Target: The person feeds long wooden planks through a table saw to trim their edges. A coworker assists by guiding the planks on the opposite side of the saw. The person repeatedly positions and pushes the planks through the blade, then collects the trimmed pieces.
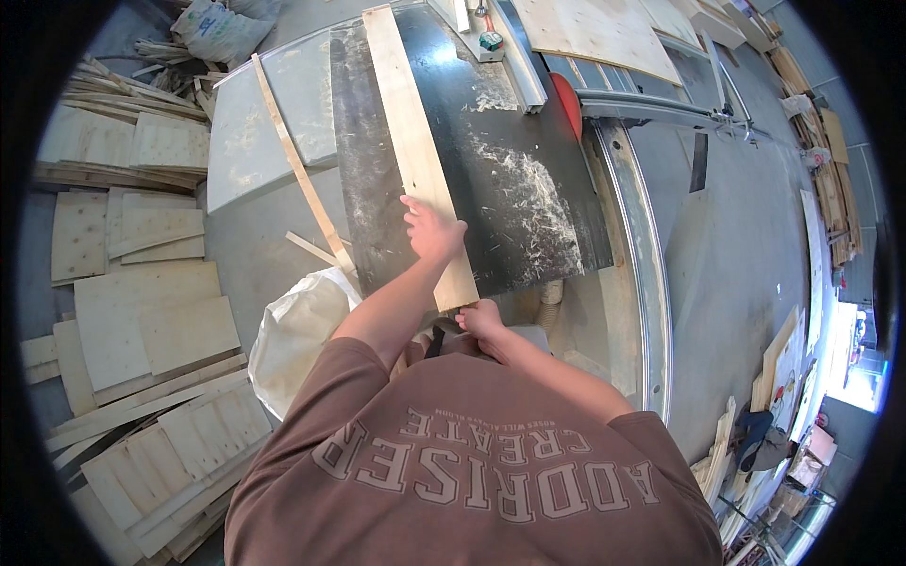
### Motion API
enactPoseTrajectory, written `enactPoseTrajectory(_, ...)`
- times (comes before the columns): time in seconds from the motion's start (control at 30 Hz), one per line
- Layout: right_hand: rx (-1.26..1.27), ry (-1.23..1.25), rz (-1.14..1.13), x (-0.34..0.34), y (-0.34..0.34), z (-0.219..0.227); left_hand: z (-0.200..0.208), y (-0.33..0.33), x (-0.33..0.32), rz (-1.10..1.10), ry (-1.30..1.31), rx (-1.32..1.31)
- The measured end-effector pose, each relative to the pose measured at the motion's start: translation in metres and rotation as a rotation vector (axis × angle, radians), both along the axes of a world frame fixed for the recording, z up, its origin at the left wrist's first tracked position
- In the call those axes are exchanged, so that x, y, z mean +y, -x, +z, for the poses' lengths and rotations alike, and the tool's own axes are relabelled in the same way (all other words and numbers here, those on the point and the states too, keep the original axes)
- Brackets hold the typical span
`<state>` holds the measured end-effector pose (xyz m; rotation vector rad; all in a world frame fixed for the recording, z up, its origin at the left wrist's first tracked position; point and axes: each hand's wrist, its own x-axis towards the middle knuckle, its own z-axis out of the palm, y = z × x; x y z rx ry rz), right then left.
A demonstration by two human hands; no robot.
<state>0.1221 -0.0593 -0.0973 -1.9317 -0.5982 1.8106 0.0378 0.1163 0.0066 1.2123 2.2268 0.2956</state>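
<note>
A long pale wooden board point(412, 141) lies lengthwise on a dark, sawdust-strewn machine table point(510, 179), its near end close to my body. My left hand point(436, 234) rests on the board's nearer part, thumb and fingers spread across its width. At the near end, my right hand point(482, 320) is closed at the board's right corner; its fingertips are partly hidden there. To the right of the board, pale shavings cover part of the dark surface.
A red rounded guard point(566, 106) and a metal fence point(517, 57) stand on the far right of the table. A thin wooden strip point(297, 165) leans at left, above a white sack point(300, 330). Stacked plywood pieces point(142, 321) line the left floor. A metal rail point(646, 274) runs along the right.
</note>
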Motion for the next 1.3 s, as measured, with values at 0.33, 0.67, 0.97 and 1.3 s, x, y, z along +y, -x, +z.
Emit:
enactPoseTrajectory(0.33,0.163,0.043,-0.151,0.006,0.003,0.026,0.003,0.0,-0.003,-0.011,-0.018,0.035)
enactPoseTrajectory(0.67,0.222,0.032,-0.271,0.01,0.0,0.027,0.002,0.0,-0.004,-0.007,-0.017,0.022)
enactPoseTrajectory(0.97,0.249,0.082,-0.092,0.027,-0.003,0.05,-0.001,0.005,-0.008,-0.035,-0.071,-0.013)
enactPoseTrajectory(1.3,0.065,0.105,-0.12,0.03,0.007,0.042,-0.006,0.008,-0.008,-0.003,-0.067,-0.016)
